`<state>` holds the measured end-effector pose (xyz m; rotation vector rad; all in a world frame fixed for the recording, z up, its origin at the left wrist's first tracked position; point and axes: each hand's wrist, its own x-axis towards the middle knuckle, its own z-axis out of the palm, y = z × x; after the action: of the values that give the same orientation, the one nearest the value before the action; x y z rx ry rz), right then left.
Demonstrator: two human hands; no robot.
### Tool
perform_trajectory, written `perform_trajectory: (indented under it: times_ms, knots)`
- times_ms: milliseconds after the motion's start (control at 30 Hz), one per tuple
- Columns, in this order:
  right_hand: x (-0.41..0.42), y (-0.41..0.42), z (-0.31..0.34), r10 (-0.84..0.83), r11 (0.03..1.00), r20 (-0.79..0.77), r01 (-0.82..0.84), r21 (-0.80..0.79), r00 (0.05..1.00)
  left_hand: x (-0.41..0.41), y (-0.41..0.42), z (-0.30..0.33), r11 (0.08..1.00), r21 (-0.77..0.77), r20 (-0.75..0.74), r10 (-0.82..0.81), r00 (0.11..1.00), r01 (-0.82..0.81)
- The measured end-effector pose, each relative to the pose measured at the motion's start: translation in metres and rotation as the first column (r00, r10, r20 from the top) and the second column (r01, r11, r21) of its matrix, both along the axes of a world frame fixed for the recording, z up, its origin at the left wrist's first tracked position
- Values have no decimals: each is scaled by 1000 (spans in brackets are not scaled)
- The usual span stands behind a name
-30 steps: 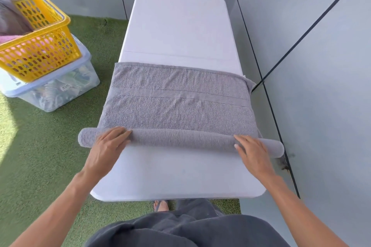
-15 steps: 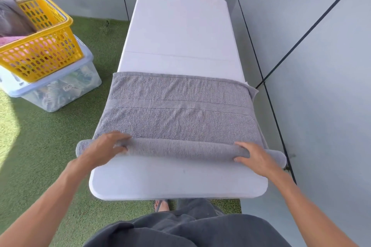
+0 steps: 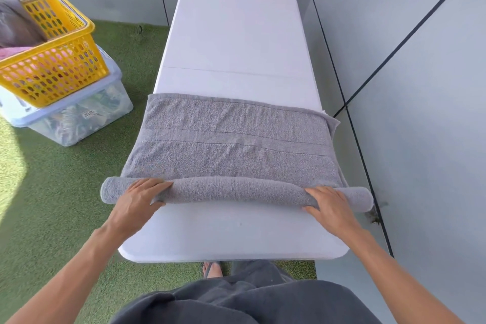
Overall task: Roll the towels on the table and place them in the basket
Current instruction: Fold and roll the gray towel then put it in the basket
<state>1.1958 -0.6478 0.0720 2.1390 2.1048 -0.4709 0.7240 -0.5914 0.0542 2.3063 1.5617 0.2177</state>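
On white table (image 3: 236,39), grey towel (image 3: 231,139).

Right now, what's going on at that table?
A person is rolling a grey towel on the white table. The left hand and right hand each grip the rolled part near its ends. Only the near stretch is rolled; most of the towel lies flat beyond it. The yellow basket, on a clear bin to the left, already holds some cloth.
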Motion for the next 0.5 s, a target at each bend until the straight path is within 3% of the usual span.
perform_trajectory:
  times_ms: [100,167,233,300,367,500]
  knots:
    - [11,3,11,6,980,-83,-23,-200,997,-6,16,12,960,-281,28,23,999,-14]
    - [17,12,14,-89,946,-195,22,-322,977,-6,31,20,901,-434,40,41,998,-19]
    - [17,19,10,-164,968,-268,102,-231,949,-3,40,21,928,-370,183,113,977,-38]
    - [8,16,1,-143,988,-269,154,21,952,5,40,21,986,-150,277,116,954,-77]
    - [-4,6,-5,-115,974,-205,150,169,972,11,32,17,998,31,249,54,967,-63]
    - [-15,-15,-11,-71,992,-37,75,102,997,6,14,-3,1000,9,64,-31,997,30]
